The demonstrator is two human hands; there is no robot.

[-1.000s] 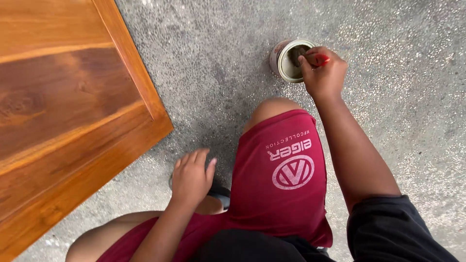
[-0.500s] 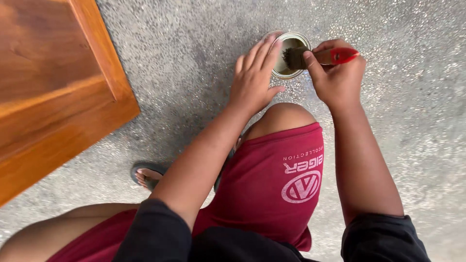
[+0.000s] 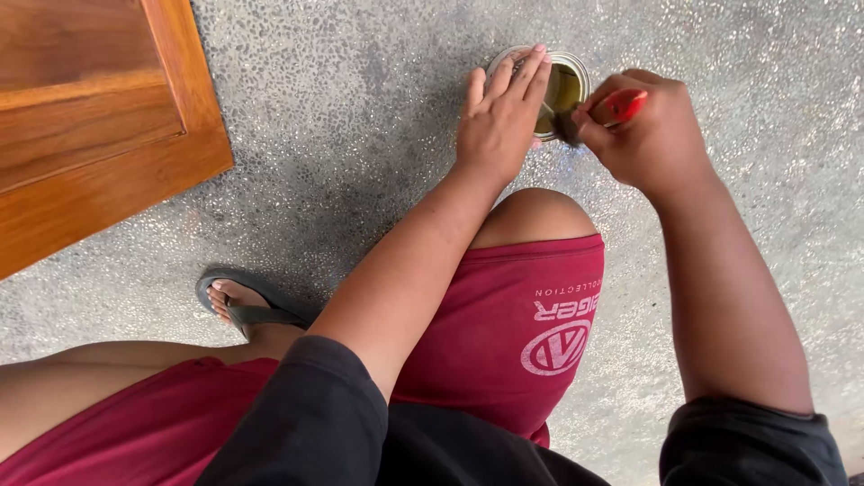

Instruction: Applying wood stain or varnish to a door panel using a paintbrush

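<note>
Two hands at a small open tin on the concrete floor.
Tin steadied under flat, spread left hand; red-handled brush gripped in right hand. Bristles are best wiped on the rim.

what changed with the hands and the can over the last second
The left hand left the knee, reached forward and now rests its fingers on the rim of the small open can. The right hand kept hold of the red-handled brush, its bristles at the can's mouth. The can stayed on the speckled floor, and the wooden door stayed lying flat at the left.
</note>
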